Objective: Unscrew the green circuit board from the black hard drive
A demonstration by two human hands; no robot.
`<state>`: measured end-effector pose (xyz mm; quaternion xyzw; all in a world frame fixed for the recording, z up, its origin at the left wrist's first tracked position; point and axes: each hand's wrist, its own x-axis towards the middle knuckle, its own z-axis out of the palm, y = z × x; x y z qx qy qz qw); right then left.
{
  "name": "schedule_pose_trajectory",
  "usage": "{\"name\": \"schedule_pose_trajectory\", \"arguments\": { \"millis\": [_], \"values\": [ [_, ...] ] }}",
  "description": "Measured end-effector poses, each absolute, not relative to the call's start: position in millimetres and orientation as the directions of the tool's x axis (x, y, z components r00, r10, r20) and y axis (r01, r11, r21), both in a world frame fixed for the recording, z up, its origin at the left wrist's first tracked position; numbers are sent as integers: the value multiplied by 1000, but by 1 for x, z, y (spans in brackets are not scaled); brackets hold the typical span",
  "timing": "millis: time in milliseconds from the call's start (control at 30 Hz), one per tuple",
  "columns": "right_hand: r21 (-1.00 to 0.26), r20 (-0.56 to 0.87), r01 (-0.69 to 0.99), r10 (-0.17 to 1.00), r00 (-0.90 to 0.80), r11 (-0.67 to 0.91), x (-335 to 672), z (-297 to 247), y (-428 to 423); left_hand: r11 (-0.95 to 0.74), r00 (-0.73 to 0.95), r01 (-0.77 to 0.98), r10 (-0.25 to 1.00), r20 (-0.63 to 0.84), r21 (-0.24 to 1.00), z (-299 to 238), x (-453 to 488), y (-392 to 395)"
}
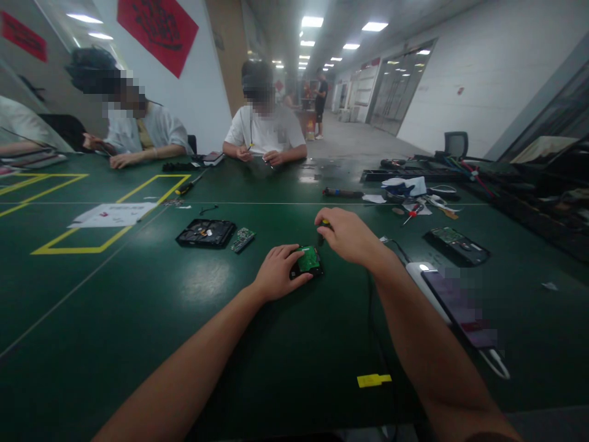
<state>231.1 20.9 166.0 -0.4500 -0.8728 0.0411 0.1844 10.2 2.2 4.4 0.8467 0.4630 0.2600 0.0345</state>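
A small black hard drive (pixel 307 263) with a green circuit board on top lies on the dark green table (pixel 138 319). My left hand (pixel 278 272) rests on its left side, fingers curled round the edge, holding it down. My right hand (pixel 348 235) is closed round a screwdriver (pixel 324 226) with a yellow-and-black handle, held upright just above the drive's far right corner. The tool's tip is hidden behind the drive and my fingers.
An opened black drive (pixel 205 233) and a loose green board (pixel 242 239) lie to the left. A phone (pixel 460 304) and another drive (pixel 456 244) sit to the right, with tools (pixel 414 212) behind. Two people sit at the far side. Yellow tape (pixel 373 380) lies near me.
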Motion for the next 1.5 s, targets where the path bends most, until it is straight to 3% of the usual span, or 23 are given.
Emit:
{"name": "schedule_pose_trajectory", "arguments": {
  "millis": [433, 700, 900, 1233, 1500],
  "values": [
    [-227, 252, 788, 816, -520, 572, 231, 164, 23, -560, 435, 770, 810, 393, 304, 7, 10, 1],
    [-114, 284, 850, 837, -468, 514, 227, 158, 24, -558, 428, 770, 812, 397, 311, 5, 11, 2],
    [-195, 275, 812, 826, -493, 550, 225, 162, 18, -557, 424, 768, 812, 401, 316, 6, 11, 1],
    [-173, 273, 780, 791, -548, 601, 231, 162, 19, -563, 421, 760, 807, 413, 324, 3, 11, 3],
    [-244, 242, 718, 758, -606, 652, 231, 171, 13, -560, 420, 761, 810, 410, 328, 4, 11, 2]
  ]
}}
